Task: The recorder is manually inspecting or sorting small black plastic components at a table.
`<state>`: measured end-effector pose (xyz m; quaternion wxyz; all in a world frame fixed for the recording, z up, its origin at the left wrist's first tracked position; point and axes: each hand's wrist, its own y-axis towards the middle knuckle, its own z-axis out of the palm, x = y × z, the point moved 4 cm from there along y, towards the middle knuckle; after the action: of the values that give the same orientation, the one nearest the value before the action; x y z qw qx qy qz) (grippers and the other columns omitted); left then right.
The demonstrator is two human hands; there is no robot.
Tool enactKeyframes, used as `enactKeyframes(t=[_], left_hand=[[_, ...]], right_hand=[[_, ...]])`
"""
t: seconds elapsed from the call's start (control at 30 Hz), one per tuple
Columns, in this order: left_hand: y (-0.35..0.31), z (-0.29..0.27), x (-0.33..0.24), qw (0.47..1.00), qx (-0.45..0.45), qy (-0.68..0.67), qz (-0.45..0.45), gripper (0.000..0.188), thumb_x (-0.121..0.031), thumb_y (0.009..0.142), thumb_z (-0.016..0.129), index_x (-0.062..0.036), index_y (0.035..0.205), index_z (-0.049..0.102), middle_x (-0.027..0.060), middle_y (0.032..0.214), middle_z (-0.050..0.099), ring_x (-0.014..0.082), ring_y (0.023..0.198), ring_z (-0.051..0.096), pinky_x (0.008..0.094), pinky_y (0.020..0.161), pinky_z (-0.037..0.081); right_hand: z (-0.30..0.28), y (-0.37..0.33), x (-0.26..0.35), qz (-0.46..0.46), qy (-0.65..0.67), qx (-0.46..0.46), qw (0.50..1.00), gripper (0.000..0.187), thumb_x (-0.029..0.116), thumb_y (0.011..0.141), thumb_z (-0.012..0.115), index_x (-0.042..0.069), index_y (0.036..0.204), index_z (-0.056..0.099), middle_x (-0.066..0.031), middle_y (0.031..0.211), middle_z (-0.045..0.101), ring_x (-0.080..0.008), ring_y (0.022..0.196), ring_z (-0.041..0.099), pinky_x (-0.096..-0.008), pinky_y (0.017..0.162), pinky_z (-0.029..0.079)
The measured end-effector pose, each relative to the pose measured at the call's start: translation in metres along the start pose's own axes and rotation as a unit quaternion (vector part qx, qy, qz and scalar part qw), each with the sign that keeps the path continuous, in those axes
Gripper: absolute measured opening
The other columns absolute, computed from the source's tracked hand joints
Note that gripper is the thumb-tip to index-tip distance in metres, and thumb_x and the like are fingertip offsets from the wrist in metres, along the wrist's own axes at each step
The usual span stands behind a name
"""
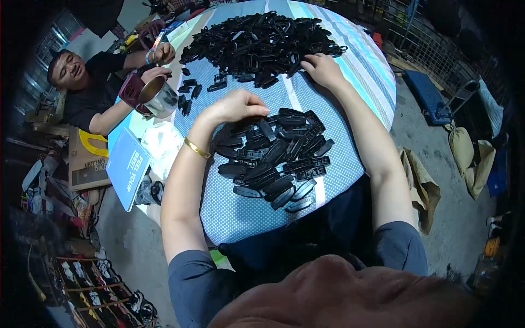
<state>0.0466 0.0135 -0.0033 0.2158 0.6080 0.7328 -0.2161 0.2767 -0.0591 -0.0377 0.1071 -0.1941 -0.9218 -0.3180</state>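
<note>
A heap of small elongated black plastic parts [273, 158] lies on the near part of the cloth-covered table, between my forearms. My left hand [238, 106], with a gold bracelet at the wrist, is over this heap's far left edge. Its fingers are curled together, and whatever they may hold is hidden. A larger pile of similar black parts [262, 44] spreads across the far side. At that pile's right front edge is my right hand [325, 71], its thumb and forefinger apart and touching the parts. Several loose black parts [188, 90] lie at the far pile's left.
Across the table's left side sits another person [87, 82], hands near a shiny metal cup [158, 97]. A blue booklet [128, 167] and a crumpled white plastic bag [164, 145] lie along the left edge. A blue platform trolley [426, 95] stands on the floor at right.
</note>
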Motion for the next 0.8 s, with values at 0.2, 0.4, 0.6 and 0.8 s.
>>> enactKeyframes(t=[0.2, 0.4, 0.6, 0.8], left_hand=[[0.034, -0.011, 0.004, 0.980, -0.178, 0.078, -0.036, 0.030, -0.027, 0.074, 0.063, -0.0029, 0.093, 0.063, 0.0142, 0.087, 0.061, 0.0225, 0.079, 0.060, 0.0322, 0.070, 0.047], [0.065, 0.007, 0.008, 0.941, -0.204, 0.266, -0.048, 0.029, -0.023, 0.069, 0.067, -0.0047, 0.091, 0.062, 0.0153, 0.092, 0.052, 0.0310, 0.090, 0.052, 0.0371, 0.079, 0.043], [0.041, -0.001, 0.001, 0.955, -0.229, 0.186, -0.012, 0.026, -0.015, 0.066, 0.070, -0.0017, 0.079, 0.052, 0.0126, 0.080, 0.055, 0.0259, 0.081, 0.053, 0.0339, 0.072, 0.043], [0.010, -0.001, 0.020, 0.974, -0.219, 0.037, -0.054, 0.026, -0.015, 0.068, 0.068, -0.0039, 0.088, 0.055, 0.0120, 0.084, 0.058, 0.0226, 0.080, 0.056, 0.0308, 0.072, 0.044]], right_hand=[[0.002, 0.002, 0.000, 0.017, -0.034, 0.029, 0.999, 0.028, 0.034, 0.073, 0.060, 0.011, 0.087, 0.066, -0.0102, 0.083, 0.064, -0.0276, 0.083, 0.059, -0.0406, 0.071, 0.047], [-0.003, 0.000, 0.004, 0.024, -0.055, 0.019, 0.998, 0.026, 0.034, 0.068, 0.064, 0.010, 0.074, 0.065, -0.0099, 0.076, 0.064, -0.0261, 0.076, 0.061, -0.0385, 0.066, 0.048], [-0.012, 0.001, 0.003, 0.038, -0.044, -0.011, 0.998, 0.017, 0.023, 0.067, 0.062, 0.007, 0.073, 0.065, -0.0092, 0.077, 0.063, -0.0278, 0.076, 0.059, -0.0383, 0.068, 0.047], [-0.028, -0.001, 0.020, -0.031, 0.035, -0.139, 0.989, 0.036, 0.013, 0.067, 0.061, 0.003, 0.101, 0.055, -0.0128, 0.081, 0.063, -0.0284, 0.077, 0.058, -0.0385, 0.070, 0.047]])
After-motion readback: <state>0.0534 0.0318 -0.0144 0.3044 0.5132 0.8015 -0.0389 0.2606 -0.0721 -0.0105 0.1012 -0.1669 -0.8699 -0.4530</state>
